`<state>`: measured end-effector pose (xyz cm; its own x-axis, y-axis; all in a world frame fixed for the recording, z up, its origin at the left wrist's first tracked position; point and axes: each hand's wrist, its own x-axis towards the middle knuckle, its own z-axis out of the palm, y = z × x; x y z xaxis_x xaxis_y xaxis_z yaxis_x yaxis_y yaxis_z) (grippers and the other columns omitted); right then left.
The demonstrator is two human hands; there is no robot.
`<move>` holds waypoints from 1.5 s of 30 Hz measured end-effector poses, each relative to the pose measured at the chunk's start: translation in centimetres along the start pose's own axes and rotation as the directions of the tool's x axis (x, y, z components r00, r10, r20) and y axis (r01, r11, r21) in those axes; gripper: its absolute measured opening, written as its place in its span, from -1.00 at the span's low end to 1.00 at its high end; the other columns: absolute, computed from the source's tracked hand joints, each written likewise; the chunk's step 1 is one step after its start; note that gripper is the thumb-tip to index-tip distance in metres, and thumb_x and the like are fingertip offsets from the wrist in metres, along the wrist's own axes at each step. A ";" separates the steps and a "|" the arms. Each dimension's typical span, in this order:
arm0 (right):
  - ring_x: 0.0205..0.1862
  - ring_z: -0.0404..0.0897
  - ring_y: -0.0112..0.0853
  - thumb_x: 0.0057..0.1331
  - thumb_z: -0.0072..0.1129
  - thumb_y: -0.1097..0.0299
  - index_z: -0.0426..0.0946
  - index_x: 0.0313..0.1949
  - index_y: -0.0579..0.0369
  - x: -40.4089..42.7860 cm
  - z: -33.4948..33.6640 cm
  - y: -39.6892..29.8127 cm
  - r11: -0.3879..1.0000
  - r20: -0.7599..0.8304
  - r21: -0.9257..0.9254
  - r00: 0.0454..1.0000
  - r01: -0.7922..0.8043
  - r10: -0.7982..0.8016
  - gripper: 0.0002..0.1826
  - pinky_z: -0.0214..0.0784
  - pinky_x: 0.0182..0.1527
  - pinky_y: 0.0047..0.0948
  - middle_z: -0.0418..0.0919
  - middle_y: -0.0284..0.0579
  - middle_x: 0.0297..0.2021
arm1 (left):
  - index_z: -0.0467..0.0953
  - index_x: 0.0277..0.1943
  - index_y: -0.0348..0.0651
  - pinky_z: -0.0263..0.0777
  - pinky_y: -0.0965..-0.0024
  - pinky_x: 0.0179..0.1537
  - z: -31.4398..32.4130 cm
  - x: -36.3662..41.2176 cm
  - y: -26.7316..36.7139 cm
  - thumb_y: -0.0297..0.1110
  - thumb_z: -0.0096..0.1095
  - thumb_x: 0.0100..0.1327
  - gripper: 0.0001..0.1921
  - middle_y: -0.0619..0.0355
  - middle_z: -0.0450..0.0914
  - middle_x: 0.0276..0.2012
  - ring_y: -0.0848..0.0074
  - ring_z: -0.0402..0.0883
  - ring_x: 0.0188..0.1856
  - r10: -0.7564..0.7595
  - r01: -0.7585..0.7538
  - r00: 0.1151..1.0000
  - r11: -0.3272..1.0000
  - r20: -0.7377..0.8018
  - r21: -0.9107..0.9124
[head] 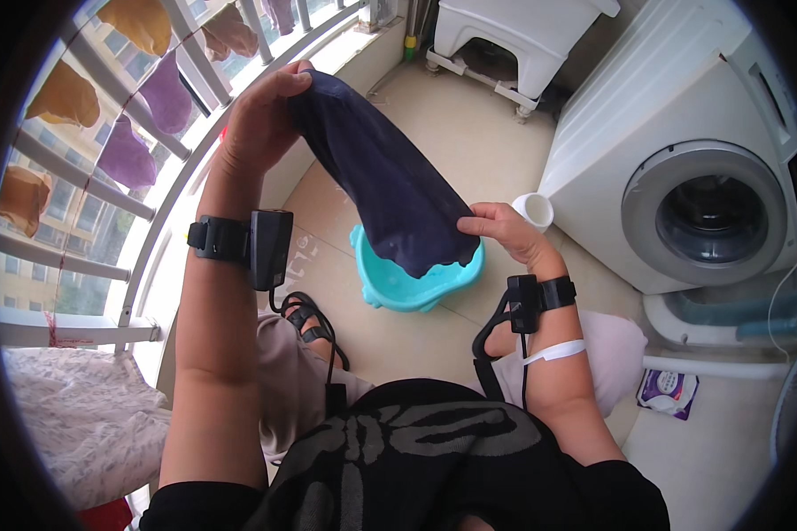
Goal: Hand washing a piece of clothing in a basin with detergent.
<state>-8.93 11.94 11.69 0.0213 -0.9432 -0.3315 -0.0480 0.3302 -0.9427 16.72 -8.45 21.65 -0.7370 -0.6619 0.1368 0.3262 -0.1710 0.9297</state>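
Note:
A dark navy cloth garment (388,176) is stretched between my two hands, running from upper left to lower right. My left hand (265,113) grips its upper end near the railing. At the lower right corner, my right hand (505,229) pinches the edge between thumb and fingers. Below the cloth a turquoise plastic basin (405,295) rests on the tiled floor, its back part hidden by the fabric. What the garment is exactly, I cannot tell.
Socks (127,152) hang on a string along the white railing (106,265) at left. A front-loading washing machine (704,133) stands at right, a white cup-like container (536,210) beside it. A white plastic stand (505,40) is at the back, a purple packet (667,393) lower right.

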 end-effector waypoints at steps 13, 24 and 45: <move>-0.36 0.54 -0.30 0.10 0.10 0.51 0.45 -0.46 0.25 -0.3 -2.9 -2.8 0.627 -0.542 -0.746 0.342 0.226 -0.768 -0.94 0.38 -0.26 -0.42 0.56 -0.11 -0.31 | 0.46 -0.12 -0.30 0.35 0.37 -0.36 0.6 -1.9 -5.9 -0.28 0.37 -0.06 -0.57 0.05 0.51 -0.50 0.38 0.53 -0.41 -0.169 0.070 0.984 0.085 -0.055 0.994; -0.27 0.51 -0.52 0.26 0.01 0.48 0.48 -0.23 0.34 -3.9 -1.6 -9.9 0.698 -0.568 -0.023 0.565 0.716 -0.598 -0.83 0.36 -0.16 -0.60 0.55 -0.08 -0.22 | 0.41 0.07 -0.25 0.35 0.32 0.04 7.4 0.9 -11.4 -0.23 0.33 0.07 -0.49 -0.02 0.50 -0.03 0.29 0.46 0.02 -0.234 -0.003 0.952 0.638 0.198 0.770; -0.04 0.47 -0.40 0.37 -0.13 0.18 0.48 -0.15 0.21 -7.4 -3.1 -8.1 0.860 -0.669 -0.154 0.590 0.486 -0.453 -0.66 0.33 -0.02 -0.44 0.51 -0.06 -0.13 | 0.44 0.02 -0.26 0.58 0.40 -0.35 3.8 -1.6 -9.4 -0.57 -0.07 0.20 -0.68 0.09 0.58 -0.26 0.46 0.62 -0.30 -0.450 0.493 0.868 0.725 -0.210 0.481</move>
<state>-11.77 16.15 21.90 -0.6335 -0.7299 0.2568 -0.1844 -0.1798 -0.9663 12.58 -3.01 13.99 -0.6619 -0.6510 -0.3717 -0.4115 -0.0988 0.9060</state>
